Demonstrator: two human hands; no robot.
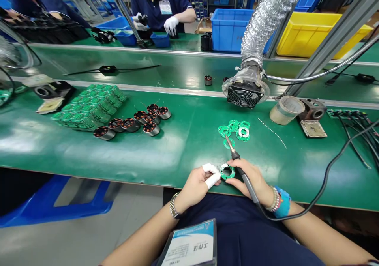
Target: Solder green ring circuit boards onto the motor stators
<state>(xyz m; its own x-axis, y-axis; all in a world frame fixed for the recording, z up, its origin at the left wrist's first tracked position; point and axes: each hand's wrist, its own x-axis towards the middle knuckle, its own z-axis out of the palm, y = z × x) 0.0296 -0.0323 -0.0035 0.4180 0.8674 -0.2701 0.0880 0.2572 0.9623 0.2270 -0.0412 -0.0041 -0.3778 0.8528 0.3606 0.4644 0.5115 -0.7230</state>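
A small green ring-shaped circuit board (pixel 223 175) lies at the front of the table, dark in its centre; what is beneath it is hidden. My left hand (pixel 199 183), white covers on its thumb and a finger, pinches at the board's left edge. In my right hand (pixel 255 179) a soldering iron (pixel 246 179) lies between thumb and fingers, tip pointing up and away. Thumb and fingertip of that hand also reach around the board's right side. Just beyond, loose green ring boards (pixel 233 124) lie near the iron's tip, one with a white ring (pixel 243 132) on top.
Several copper-wound motor stators (pixel 129 124) and stacked green boards (pixel 89 106) stand left. A fan with a foil duct (pixel 245 95) hangs ahead. A solder wire (pixel 272 132), tub (pixel 286 110) and iron stand (pixel 314 118) are right. The iron's cable (pixel 324 183) crosses my right forearm. A gloved co-worker (pixel 166 13) works opposite.
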